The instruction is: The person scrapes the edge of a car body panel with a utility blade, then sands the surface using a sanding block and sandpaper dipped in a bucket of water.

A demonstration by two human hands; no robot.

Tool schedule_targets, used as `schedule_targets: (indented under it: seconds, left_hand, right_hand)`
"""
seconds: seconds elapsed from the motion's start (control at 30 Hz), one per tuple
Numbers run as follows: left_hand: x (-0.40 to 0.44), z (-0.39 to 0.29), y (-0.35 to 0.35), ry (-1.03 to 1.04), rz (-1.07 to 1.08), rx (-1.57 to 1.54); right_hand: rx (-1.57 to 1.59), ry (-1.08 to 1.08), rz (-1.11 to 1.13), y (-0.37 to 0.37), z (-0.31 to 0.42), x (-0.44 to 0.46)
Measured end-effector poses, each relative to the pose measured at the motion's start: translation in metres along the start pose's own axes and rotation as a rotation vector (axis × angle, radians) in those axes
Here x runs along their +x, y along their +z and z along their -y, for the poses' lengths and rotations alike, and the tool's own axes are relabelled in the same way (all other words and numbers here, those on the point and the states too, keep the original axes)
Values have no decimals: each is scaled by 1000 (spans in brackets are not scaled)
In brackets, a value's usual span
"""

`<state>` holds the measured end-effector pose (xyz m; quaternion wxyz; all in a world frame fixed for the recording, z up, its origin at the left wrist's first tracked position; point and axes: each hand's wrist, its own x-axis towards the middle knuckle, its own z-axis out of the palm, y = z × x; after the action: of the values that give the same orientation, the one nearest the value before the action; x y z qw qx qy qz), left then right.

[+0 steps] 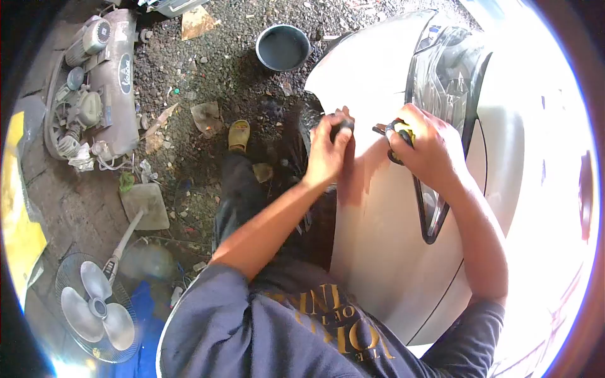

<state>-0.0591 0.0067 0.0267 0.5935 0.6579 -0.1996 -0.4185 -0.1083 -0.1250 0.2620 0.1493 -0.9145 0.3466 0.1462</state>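
My left hand (328, 148) is closed round a small dark object (342, 128), held over the edge of the white car panel (372, 75). To its right, my right hand (428, 142) grips a yellow and black tool (401, 140), with a dark tip pointing left toward my left hand. A gap separates the two hands. The tool is just left of the car's headlight (444, 82); its exact kind is hard to make out. My fingers hide part of both objects.
A bucket of dark liquid (283, 48) stands on the gravel ahead. An air compressor (116, 75) lies at the upper left, a fan (97, 307) at the lower left. My foot in a yellow sandal (239, 135) is on the gravel. Yellow sheet (22, 208) at the far left.
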Motion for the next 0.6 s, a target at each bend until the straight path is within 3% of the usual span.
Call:
schedule_targets:
  seconds: [0.03,0.07,0.1,0.17,0.23,0.3,0.37,0.4,0.43,0.5,0.57,0.6]
  left_hand:
    - [17,11,1,9,11,-31]
    - [41,3,-1,-231,40,-195]
    - [71,48,11,-34,-110,-142]
    - [73,27,6,-271,-62,-169]
    - [31,37,7,-71,-40,-83]
    - [-20,0,-6,-139,36,23]
    - [-6,13,-3,-84,-16,42]
    - [21,36,1,-101,-10,-93]
    - [48,32,0,-293,18,-297]
    - [65,41,7,-266,-59,-158]
    - [34,34,4,-155,-6,-163]
    - [6,21,3,-168,-11,-15]
  right_hand:
    - [-1,-6,5,-1,-2,1]
    - [0,-11,6,-2,-2,0]
    - [-14,15,25,-3,-1,-1]
    - [-45,53,61,-6,1,2]
    - [-21,22,33,-5,1,2]
    - [-7,8,27,-2,0,2]
    - [-9,4,42,-3,0,1]
    - [-23,12,56,-4,0,1]
    - [-38,18,62,-4,-1,2]
    - [-34,22,54,-4,0,1]
    - [1,7,23,-3,2,2]
    - [5,-5,13,-2,1,2]
